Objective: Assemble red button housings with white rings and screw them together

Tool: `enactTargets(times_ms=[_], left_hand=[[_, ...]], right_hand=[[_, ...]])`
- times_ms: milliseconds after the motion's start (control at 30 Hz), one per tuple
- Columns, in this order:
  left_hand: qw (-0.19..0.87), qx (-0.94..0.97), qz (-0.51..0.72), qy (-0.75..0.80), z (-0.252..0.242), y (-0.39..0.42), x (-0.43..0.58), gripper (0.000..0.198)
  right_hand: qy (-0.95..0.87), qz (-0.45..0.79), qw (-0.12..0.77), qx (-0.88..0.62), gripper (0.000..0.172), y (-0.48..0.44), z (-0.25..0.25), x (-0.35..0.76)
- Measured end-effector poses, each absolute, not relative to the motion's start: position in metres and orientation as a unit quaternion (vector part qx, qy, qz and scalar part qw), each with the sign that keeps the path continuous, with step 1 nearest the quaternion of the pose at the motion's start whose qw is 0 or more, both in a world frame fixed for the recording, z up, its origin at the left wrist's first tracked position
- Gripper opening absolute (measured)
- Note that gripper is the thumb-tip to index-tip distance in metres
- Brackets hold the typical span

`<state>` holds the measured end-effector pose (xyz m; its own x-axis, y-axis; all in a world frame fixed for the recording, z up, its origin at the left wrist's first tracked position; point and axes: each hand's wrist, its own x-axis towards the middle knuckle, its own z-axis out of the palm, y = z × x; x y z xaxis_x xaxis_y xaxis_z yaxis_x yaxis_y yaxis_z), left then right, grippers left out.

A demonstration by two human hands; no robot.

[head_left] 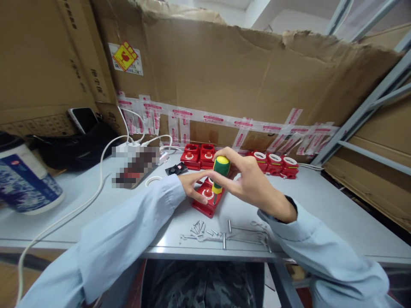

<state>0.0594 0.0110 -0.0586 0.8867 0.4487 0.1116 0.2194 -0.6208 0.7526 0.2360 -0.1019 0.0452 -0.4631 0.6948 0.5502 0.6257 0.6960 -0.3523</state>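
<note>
My right hand (245, 175) is closed around a screwdriver (221, 167) with a green and yellow handle. The screwdriver stands nearly upright, its shaft pointing down at a red housing (204, 208) that lies on the table. A white ring and a red centre show on the housing's top; whether the tip touches a screw I cannot tell. Against the housing's left side rests my left hand (195, 184), thumb and fingers apart, steadying it. Several loose screws (199, 227) lie in front of the housing, with metal T-shaped rods (224, 240) on thin cords beside them.
More red housings (192, 158) stand at the back, others with white rings (274, 164) to the right. A black part (176, 168) and a white ring (153, 180) lie left. Further left are a phone (136, 167), white cables (102, 171) and a large cup (27, 179). Cardboard (208, 68) walls the back.
</note>
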Motion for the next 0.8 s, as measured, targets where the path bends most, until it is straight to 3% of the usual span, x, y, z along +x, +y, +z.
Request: enactTargets(times_ms=[200, 367, 467, 667, 800], left_hand=[[0.367, 0.905, 0.128, 0.175, -0.055, 0.013, 0.060, 0.079], [0.396, 0.890, 0.134, 0.180, -0.056, 0.010, 0.060, 0.091], [0.404, 0.881, 0.162, 0.188, -0.058, 0.008, 0.060, 0.092], [0.430, 0.866, 0.163, 0.195, -0.058, 0.006, 0.060, 0.096], [0.426, 0.867, 0.157, 0.207, -0.056, 0.005, 0.060, 0.096]], right_hand=[[-0.807, -0.031, 0.419, -0.415, 0.025, -0.092, 0.031, 0.227], [-0.843, 0.032, 0.448, -0.295, 0.023, -0.090, 0.027, 0.231], [-0.870, 0.037, 0.384, -0.306, 0.019, -0.093, 0.036, 0.237], [-0.910, 0.051, 0.210, -0.354, 0.042, -0.103, 0.073, 0.252], [-0.882, -0.041, 0.198, -0.425, 0.022, -0.101, 0.075, 0.248]])
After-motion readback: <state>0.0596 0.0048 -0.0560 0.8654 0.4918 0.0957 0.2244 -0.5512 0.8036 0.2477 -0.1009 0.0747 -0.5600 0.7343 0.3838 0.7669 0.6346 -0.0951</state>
